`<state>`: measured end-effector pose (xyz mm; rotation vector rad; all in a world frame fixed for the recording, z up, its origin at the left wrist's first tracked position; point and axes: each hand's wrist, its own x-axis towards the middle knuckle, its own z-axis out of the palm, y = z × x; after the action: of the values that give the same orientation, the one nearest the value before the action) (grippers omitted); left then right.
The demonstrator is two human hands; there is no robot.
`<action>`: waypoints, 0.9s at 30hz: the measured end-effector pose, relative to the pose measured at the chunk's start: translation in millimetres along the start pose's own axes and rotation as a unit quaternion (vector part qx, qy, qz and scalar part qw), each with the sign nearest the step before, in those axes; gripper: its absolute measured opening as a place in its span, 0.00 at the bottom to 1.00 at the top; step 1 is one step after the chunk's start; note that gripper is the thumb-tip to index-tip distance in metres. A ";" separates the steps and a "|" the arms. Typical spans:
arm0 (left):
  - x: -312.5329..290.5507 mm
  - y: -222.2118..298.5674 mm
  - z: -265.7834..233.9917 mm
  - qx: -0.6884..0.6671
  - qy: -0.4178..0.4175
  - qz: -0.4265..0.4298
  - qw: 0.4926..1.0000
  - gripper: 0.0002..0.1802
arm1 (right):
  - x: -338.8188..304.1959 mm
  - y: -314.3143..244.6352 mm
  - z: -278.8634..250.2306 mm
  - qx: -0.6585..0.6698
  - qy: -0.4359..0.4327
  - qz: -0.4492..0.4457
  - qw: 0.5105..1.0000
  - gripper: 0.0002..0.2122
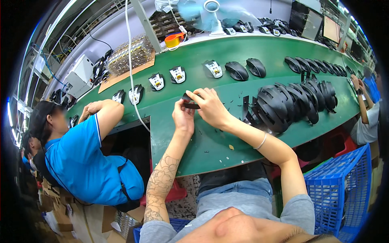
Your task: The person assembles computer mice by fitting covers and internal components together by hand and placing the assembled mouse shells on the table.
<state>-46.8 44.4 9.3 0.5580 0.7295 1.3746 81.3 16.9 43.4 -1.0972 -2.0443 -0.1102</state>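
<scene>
Grip at centre: my left hand (183, 117) and right hand (210, 107), fingers curled nearly closed, pinch a small, curved black part (192, 106) between them, above the green bench (198, 150). The step in hand appears to be two-handed handling of that part; the next move, I judge, calls for light fingertips, as the part looks thin. Outward, uncovered mice (177, 75) lie from ten to one o'clock, black mice (237, 71) at two, overlapping black shells (279, 101) at three; a co-worker (89, 162) in blue sits at eight.
</scene>
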 end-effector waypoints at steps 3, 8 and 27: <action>6.8 10.4 -5.3 -0.041 0.051 0.005 0.998 0.08 | -0.6 -0.6 -5.0 -0.003 -0.002 0.003 1.000 0.25; -5.2 0.3 3.4 0.096 0.056 0.056 0.992 0.06 | 9.3 -0.5 -23.3 0.016 0.050 0.065 0.997 0.29; -36.7 -15.0 25.6 0.599 -0.343 0.386 0.612 0.08 | 118.6 113.2 -29.4 -0.142 -0.098 0.282 0.944 0.17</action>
<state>-19.2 7.7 20.3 2.5776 0.6845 1.0291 145.7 153.9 113.0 -1.9010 -1.8348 -0.0013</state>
